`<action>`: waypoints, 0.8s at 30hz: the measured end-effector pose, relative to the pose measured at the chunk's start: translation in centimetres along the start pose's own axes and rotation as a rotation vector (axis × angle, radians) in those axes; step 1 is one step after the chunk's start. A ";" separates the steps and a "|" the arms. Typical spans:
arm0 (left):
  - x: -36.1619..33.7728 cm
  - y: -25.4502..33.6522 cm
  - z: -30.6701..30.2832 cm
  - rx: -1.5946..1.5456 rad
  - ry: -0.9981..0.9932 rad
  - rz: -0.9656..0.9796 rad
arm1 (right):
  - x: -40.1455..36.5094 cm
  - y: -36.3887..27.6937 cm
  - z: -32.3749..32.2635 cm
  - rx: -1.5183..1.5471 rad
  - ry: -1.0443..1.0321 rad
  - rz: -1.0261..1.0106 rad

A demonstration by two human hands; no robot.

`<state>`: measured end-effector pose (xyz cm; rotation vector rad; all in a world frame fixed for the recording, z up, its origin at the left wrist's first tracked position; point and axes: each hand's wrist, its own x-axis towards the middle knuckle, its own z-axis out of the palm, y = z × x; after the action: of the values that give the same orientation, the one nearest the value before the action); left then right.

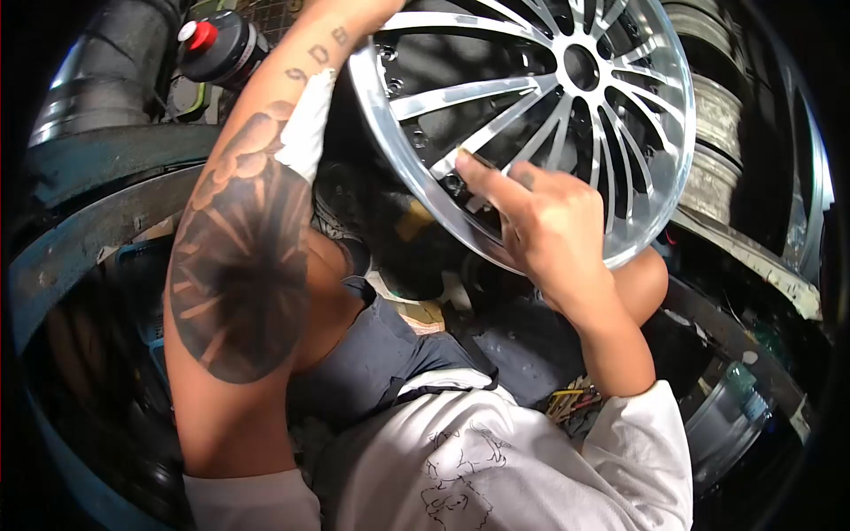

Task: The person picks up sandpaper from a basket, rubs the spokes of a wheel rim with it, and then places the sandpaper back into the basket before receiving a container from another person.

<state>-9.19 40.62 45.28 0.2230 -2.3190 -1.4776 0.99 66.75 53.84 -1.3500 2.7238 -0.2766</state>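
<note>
A multi-spoke alloy wheel rim (407,168) with bright polished spokes and dark gaps is tilted in front of me, above my legs. My right hand (553,212) is at its lower part, fingers curled, with the index finger and thumb pressed near the outer end of one spoke (500,126). Something small and yellowish shows at the fingertip; I cannot make out what it is. My left hand (382,9) is at the upper left edge of the rim, mostly cut off by the frame, so its fingers are hidden.
A dark bottle with a red and white cap (226,49) stands upper left. Stacked metal wheels (713,115) are at the right, beside a metal rail (753,261). A plastic bottle (746,389) lies lower right. Blue metal beams (97,159) run along the left.
</note>
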 end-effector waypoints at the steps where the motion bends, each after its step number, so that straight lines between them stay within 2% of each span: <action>1: 0.5 -1.0 0.3 -0.025 0.014 0.045 | 0.4 0.0 0.2 -0.048 0.051 -0.011; 3: 0.6 -0.5 0.2 -0.042 0.018 0.088 | 0.0 0.4 1.9 -0.014 -0.013 0.056; 5: 0.2 -0.2 -0.4 -0.012 0.019 0.079 | 0.8 0.5 1.8 -0.056 -0.048 0.030; 6: 0.2 -0.1 -0.2 -0.015 0.034 0.006 | 0.7 0.3 1.6 -0.075 -0.076 0.029; 9: 0.6 -0.7 -0.2 0.070 0.046 0.173 | 0.1 0.4 1.1 -0.069 -0.106 0.019; 10: 0.6 -1.1 -0.3 0.077 0.028 0.129 | 0.3 0.0 0.8 -0.093 -0.132 0.022; 13: 0.9 -1.4 -0.2 0.112 0.009 0.130 | 0.3 0.9 1.8 -0.067 -0.053 -0.050; 16: 0.5 -1.0 -0.4 0.113 -0.003 0.168 | 1.0 0.9 1.2 -0.086 -0.103 -0.100; 18: 0.7 -0.6 -0.1 0.088 -0.019 0.116 | 1.0 1.4 1.6 -0.090 -0.068 -0.154; 22: 1.2 -1.7 -0.4 0.186 0.005 0.153 | 1.7 0.7 0.1 -0.086 -0.181 -0.146; 24: 1.2 -1.2 -0.2 0.178 0.003 0.180 | 0.7 0.8 0.8 -0.105 -0.156 -0.141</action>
<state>-10.34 39.50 44.52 0.0608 -2.3988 -1.1863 0.03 66.55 52.93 -1.5241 2.5528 -0.0353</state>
